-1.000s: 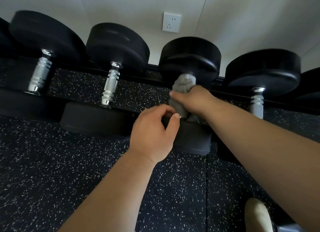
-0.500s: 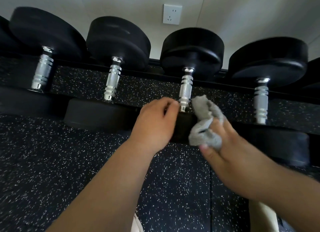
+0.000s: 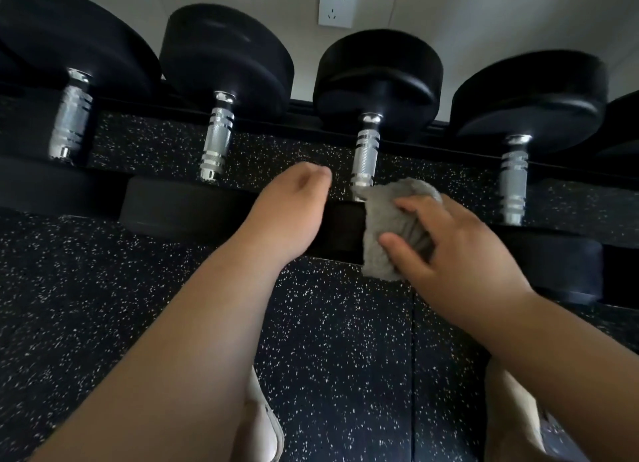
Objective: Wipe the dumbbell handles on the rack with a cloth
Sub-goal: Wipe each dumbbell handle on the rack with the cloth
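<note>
Four dumbbells point(image 3: 377, 67) ahead; right hand point(image 3: 460, 250) fingers point(image 3: 416, 205) grip cloth point(image 3: 390, 226), left hand point(image 3: 290, 209) fingers hidden.

The right hand point(image 3: 446, 247) has slid the cloth point(image 3: 390, 226) off the handle point(image 3: 366, 154) down to its near end.

We are gripping a crumpled grey cloth point(image 3: 390, 219) in our right hand point(image 3: 460, 250), and it is touching the near end of the third dumbbell handle point(image 3: 366, 154) on the rack point(image 3: 304, 106). Our left hand point(image 3: 290, 209) is sitting curled just left of that handle, over the dumbbell's near head point(image 3: 342, 233); whether it is gripping anything is not showing. A wall socket point(image 3: 338, 5) is hanging above
</note>
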The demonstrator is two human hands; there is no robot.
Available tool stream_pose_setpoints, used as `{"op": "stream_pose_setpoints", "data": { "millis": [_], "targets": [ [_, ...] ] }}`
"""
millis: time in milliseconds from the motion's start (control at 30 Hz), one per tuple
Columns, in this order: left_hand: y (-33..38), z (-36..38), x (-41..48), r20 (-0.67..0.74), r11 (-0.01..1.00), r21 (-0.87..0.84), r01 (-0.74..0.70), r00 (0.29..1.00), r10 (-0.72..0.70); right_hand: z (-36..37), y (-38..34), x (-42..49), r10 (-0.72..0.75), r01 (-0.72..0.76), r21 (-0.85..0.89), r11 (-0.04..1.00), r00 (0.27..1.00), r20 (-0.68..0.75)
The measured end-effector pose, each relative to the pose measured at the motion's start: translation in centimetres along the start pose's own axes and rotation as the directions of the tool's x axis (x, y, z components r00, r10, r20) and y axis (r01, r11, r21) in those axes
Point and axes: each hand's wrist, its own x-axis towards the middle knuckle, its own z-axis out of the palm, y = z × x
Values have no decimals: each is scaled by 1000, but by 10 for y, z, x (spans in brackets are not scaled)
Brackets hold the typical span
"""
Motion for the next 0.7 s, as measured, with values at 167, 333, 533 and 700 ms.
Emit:
{"op": "stream_pose_setpoints", "data": {
  "millis": [167, 333, 533, 700],
  "targets": [
    [1, 18, -5, -1, 991, 119, -64, 998, 64, 22, -22, 9, -29, 28, -14, 1000, 991, -133],
    [4, 31, -3, -203, 980, -188, 62, 974, -100, 34, -36, 22, -155, 174, 49, 984, 953, -261],
    [4, 39, 2, -263, 984, -164, 70, 958, -112, 46, 4, -13, 179, -109, 383, 917, 972, -152],
    [3, 40, 2, -267, 978, -195, 72, 956, -123, 54, 1, -23, 328, -214, 557, 802, 938, -111]
  ]
}}
